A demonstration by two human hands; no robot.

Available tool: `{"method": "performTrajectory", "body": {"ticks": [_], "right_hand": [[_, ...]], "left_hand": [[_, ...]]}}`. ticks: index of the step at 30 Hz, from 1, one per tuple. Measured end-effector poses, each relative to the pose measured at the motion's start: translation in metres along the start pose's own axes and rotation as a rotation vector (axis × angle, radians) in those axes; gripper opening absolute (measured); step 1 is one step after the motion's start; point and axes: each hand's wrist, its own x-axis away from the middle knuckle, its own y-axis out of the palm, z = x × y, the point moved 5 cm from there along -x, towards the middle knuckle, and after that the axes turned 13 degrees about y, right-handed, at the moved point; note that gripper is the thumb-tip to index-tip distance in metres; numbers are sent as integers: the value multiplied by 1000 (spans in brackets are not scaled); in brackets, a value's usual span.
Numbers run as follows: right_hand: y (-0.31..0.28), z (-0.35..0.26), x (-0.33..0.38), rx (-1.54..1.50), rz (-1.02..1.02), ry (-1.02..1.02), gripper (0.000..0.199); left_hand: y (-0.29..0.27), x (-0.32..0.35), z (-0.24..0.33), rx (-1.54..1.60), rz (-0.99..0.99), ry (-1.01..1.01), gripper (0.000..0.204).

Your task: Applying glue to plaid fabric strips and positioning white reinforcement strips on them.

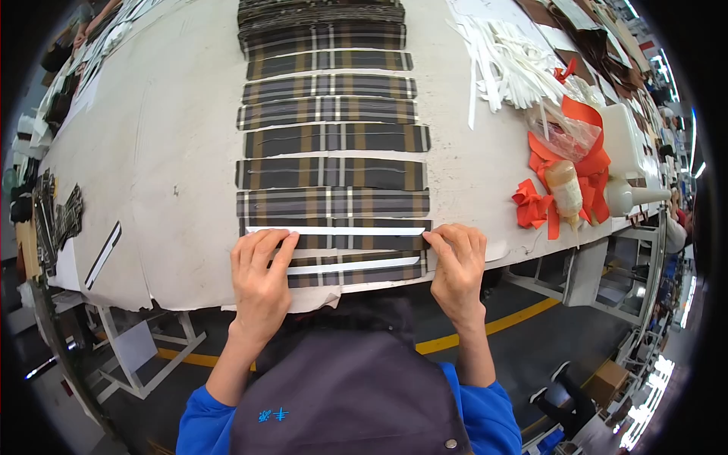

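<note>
A white strip (341, 230) lies lengthwise along a dark plaid fabric strip (356, 243) near the table's front edge. Over its left part, the closed fingers of my left hand (262, 277) pinch it against the fabric. My right hand (459, 269) has thumb and fingers together at its right end. Just nearer to me, another plaid piece (364, 277) carries a second white strip (356, 266), slightly slanted and partly behind my left hand. Farther off, several plaid strips (334, 139) lie in a column, some with a thin wavy line along them.
A plaid stack (322, 14) stands at the far end of the table (174, 152). Loose white strips (508, 64) lie at the far right. Nearer are red-orange cloth scraps (535, 203), a brownish squeeze bottle (565, 189) and a white nozzle bottle (620, 197). Plaid scraps (70, 212) lie left.
</note>
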Motion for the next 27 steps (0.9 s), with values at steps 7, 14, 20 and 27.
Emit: {"method": "performTrajectory", "body": {"ticks": [7, 14, 20, 27], "right_hand": [[-7, 4, 3, -34, 66, 57, 39], [-3, -4, 2, 86, 32, 8, 39], [-35, 20, 17, 203, 166, 148, 48], [-47, 35, 19, 266, 77, 123, 31]], "left_hand": [[-2, 2, 5, -19, -19, -6, 34], [-1, 3, 4, -41, 6, -14, 30], [0, 5, 2, 24, 69, -51, 19], [-7, 4, 1, 25, 99, -25, 18]]}}
